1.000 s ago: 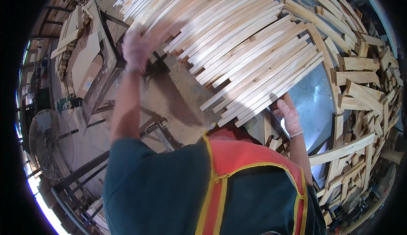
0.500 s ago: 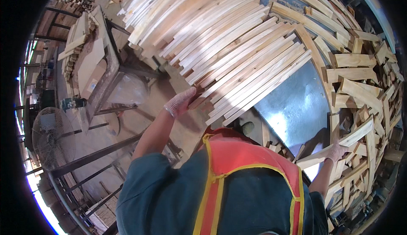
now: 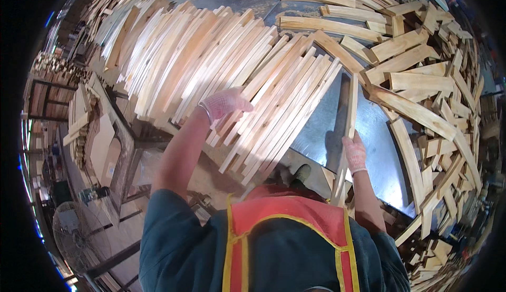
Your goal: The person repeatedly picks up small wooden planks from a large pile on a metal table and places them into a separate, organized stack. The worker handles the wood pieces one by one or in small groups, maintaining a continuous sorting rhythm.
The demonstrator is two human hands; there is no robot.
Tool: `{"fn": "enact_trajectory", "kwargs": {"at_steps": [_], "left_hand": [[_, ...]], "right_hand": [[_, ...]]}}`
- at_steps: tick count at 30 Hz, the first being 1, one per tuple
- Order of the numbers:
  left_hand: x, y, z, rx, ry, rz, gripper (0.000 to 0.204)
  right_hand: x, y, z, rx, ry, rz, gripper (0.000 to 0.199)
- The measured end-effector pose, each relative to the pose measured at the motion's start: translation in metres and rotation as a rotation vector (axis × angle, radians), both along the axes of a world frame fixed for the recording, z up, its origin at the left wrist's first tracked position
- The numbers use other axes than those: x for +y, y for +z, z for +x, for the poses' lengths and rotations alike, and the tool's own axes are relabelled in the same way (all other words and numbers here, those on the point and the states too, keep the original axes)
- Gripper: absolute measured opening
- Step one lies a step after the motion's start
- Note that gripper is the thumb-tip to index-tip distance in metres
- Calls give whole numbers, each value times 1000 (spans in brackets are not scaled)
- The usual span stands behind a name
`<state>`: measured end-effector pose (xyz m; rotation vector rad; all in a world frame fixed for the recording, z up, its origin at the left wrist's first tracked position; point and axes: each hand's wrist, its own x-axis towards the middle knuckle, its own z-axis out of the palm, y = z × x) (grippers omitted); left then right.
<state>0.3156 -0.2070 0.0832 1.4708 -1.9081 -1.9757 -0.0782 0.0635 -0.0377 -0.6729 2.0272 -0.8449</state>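
Fingers of the right hand point(image 3: 354, 154) clamp one upright wooden slat point(image 3: 348, 128) while the left hand point(image 3: 227, 103) lies flat on the ordered slat row point(image 3: 211, 65); a large jumbled heap point(image 3: 421, 97) beyond the right fingers remains unsorted.

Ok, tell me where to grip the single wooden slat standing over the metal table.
Grip the wooden slat near its lower third, where the right hand already wraps it, coming from its right side. It is long, thin and runs nearly straight away from the body, so a low side grip probably steadies it; the left hand rests on the stacked slats.
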Motion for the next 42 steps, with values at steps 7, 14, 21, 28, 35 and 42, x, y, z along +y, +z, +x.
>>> {"fn": "enact_trajectory", "kwargs": {"at_steps": [7, 14, 21, 28, 35, 42], "left_hand": [[16, 48, 46, 633, 256, 484, 80], [24, 28, 63, 778, 320, 504, 81], [43, 39, 17, -9, -233, -311, 67], [91, 88, -108, -180, -1272, -1385, 64], [123, 48, -331, 243, -641, -1622, 91], [127, -64, -482, -265, -582, -1322, 99]], "right_hand": [[-63, -5, 74, -291, 61, -128, 78], [-54, 33, 122, -487, 33, -189, 73], [0, 110, 96, 129, 85, -463, 67], [106, 217, 11, 966, 787, 260, 93], [315, 148, -9, 427, -62, 116, 93], [479, 152, -61, 433, -1356, -98, 75]]}}
